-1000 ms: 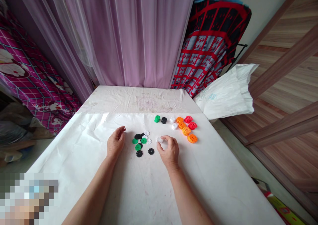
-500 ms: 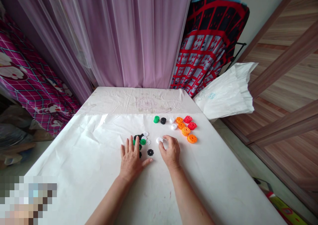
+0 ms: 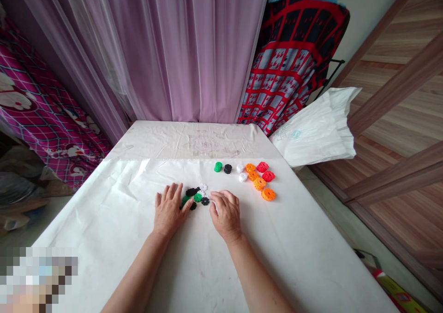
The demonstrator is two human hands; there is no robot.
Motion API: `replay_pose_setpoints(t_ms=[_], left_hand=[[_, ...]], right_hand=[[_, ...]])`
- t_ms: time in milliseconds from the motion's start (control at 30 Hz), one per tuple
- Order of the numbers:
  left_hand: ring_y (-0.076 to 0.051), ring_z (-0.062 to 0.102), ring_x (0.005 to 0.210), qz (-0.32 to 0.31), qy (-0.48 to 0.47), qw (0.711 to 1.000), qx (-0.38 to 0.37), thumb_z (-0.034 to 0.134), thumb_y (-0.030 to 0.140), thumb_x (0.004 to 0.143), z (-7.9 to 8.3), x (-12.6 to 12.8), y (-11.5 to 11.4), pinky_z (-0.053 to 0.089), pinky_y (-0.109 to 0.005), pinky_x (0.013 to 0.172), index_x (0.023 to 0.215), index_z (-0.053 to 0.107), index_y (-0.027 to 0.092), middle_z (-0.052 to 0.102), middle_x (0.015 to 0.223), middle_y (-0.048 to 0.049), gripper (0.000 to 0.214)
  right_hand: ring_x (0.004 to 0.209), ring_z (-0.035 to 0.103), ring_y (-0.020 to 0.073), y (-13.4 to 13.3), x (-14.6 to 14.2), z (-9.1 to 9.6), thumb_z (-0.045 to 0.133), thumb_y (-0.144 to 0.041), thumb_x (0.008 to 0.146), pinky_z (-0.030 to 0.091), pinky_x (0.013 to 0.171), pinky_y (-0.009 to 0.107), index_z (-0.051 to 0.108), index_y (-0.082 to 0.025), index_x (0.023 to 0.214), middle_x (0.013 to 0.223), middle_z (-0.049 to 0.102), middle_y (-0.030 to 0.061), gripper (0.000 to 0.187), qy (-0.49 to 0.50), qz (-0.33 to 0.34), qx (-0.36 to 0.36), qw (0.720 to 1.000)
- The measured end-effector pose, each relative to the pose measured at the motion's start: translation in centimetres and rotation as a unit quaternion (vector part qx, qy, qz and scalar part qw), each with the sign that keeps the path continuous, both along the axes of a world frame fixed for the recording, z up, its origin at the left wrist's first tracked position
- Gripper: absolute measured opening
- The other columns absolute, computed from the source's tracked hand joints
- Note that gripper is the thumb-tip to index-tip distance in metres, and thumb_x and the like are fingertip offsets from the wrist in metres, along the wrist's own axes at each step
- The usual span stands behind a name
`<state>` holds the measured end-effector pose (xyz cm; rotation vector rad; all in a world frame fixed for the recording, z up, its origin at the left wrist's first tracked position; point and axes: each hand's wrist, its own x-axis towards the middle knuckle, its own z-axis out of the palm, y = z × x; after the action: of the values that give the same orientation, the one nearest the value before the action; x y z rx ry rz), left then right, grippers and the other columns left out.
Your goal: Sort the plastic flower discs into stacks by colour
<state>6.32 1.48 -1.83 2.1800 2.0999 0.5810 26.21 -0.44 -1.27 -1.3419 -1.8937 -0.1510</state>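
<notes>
A small loose pile of notched plastic discs lies between my hands, with a green disc (image 3: pixel 197 197), a black disc (image 3: pixel 205 201) and a white disc (image 3: pixel 204 187) in it. My left hand (image 3: pixel 170 211) rests open at the pile's left side, fingers spread, its thumb by the green and black pieces and partly covering them. At the right side, my right hand (image 3: pixel 225 215) is closed with bent fingers, its tips close to the black disc. What it holds, if anything, is hidden behind the fingers.
Beyond my right hand stand stacks of discs: green (image 3: pixel 218 167), black (image 3: pixel 227 168), white (image 3: pixel 242 177), orange (image 3: pixel 268 194) and red (image 3: pixel 268 176). A white bag (image 3: pixel 314 128) stands at the table's (image 3: pixel 104 221) right edge. Purple curtains (image 3: pixel 194 50) hang behind.
My right hand has moved left to the pile, and the white stack at its fingertips is now out of sight. My left hand has shifted left. The single black disc now lies against the pile.
</notes>
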Motion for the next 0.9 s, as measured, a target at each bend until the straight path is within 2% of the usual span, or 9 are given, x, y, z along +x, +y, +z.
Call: replay_pose_setpoints(t_ms=[67,133,200,333,500,600,700,800,900], left_hand=[[-0.034,0.036,0.145,-0.045,0.002,0.999,0.004,0.042,0.056,0.094,0.2,-0.1,0.0,0.023,-0.059,0.118,0.146,0.049,0.027,0.045,0.154,-0.0127,0.060],[-0.031,0.035,0.146,-0.121,0.011,0.993,0.007,0.043,0.051,0.094,0.3,0.1,0.1,0.022,-0.058,0.119,0.143,0.051,0.032,0.046,0.155,-0.0079,0.053],[-0.031,0.036,0.145,-0.167,0.017,0.986,0.001,0.047,0.048,0.094,0.5,0.3,0.1,0.021,-0.058,0.120,0.141,0.053,0.035,0.049,0.152,-0.0055,0.050],[-0.033,0.042,0.141,-0.116,0.006,0.993,-0.001,0.046,0.043,0.094,0.6,0.5,0.2,0.026,-0.060,0.117,0.136,0.059,0.033,0.054,0.148,-0.0054,0.045],[-0.035,0.043,0.140,-0.065,-0.007,0.998,0.021,0.045,0.041,0.095,0.6,0.3,0.0,0.029,-0.060,0.116,0.130,0.064,0.026,0.056,0.146,-0.0095,0.043],[-0.033,0.042,0.141,-0.120,-0.014,0.992,0.042,0.050,0.041,0.093,0.6,0.2,-0.2,0.028,-0.059,0.117,0.131,0.064,0.029,0.055,0.147,-0.0090,0.042],[-0.032,0.041,0.142,-0.180,-0.008,0.982,0.053,0.055,0.039,0.091,0.7,0.2,-0.4,0.026,-0.060,0.118,0.122,0.069,0.033,0.057,0.145,-0.0069,0.035],[-0.033,0.044,0.140,-0.158,-0.007,0.986,0.058,0.054,0.031,0.090,0.8,0.1,-0.6,0.028,-0.063,0.116,0.106,0.074,0.031,0.060,0.141,-0.0062,0.025],[-0.033,0.047,0.138,-0.127,-0.014,0.990,0.058,0.052,0.026,0.089,0.8,-0.1,-0.6,0.029,-0.064,0.115,0.098,0.074,0.030,0.063,0.138,-0.0049,0.024]], right_hand=[[0.122,0.052,0.0262,0.4,-1.2,0.3,0.053,-0.015,0.091,0.036,0.100,0.043,0.067,-0.026,0.108,0.120,0.070,0.0057,0.025,-0.037,0.004,-0.029,0.999],[0.133,0.044,0.0309,1.1,-2.1,0.7,0.052,-0.016,0.092,0.030,0.106,0.051,0.067,-0.027,0.113,0.131,0.065,0.0076,0.028,-0.068,-0.005,-0.059,0.996],[0.139,0.038,0.0336,1.9,-2.6,1.0,0.051,-0.015,0.092,0.025,0.109,0.058,0.068,-0.027,0.112,0.133,0.064,0.0090,0.029,-0.090,-0.008,-0.091,0.992],[0.140,0.039,0.0331,2.5,-2.8,1.4,0.049,-0.009,0.089,0.017,0.114,0.061,0.071,-0.026,0.103,0.117,0.072,0.0067,0.031,-0.115,0.016,-0.150,0.982],[0.137,0.043,0.0342,0.3,-2.8,1.1,0.047,-0.006,0.089,0.016,0.114,0.062,0.071,-0.023,0.102,0.109,0.073,0.0087,0.032,-0.129,0.010,-0.146,0.981],[0.133,0.046,0.0337,-1.4,-2.7,0.6,0.047,-0.005,0.089,0.017,0.113,0.059,0.069,-0.022,0.107,0.110,0.073,0.0090,0.033,-0.123,-0.010,-0.124,0.985],[0.122,0.054,0.0292,-2.5,-2.2,0.5,0.050,-0.009,0.091,0.029,0.108,0.050,0.068,-0.023,0.106,0.113,0.072,0.0076,0.027,-0.113,-0.035,-0.119,0.986],[0.102,0.062,0.0232,-2.9,-1.5,0.5,0.055,-0.014,0.092,0.041,0.088,0.037,0.068,-0.024,0.101,0.105,0.072,0.0050,0.019,-0.114,-0.060,-0.155,0.979],[0.081,0.064,0.0182,-2.8,-0.9,0.5,0.056,-0.015,0.092,0.041,0.070,0.030,0.068,-0.025,0.102,0.093,0.071,0.0044,0.019,-0.126,-0.082,-0.184,0.971]])
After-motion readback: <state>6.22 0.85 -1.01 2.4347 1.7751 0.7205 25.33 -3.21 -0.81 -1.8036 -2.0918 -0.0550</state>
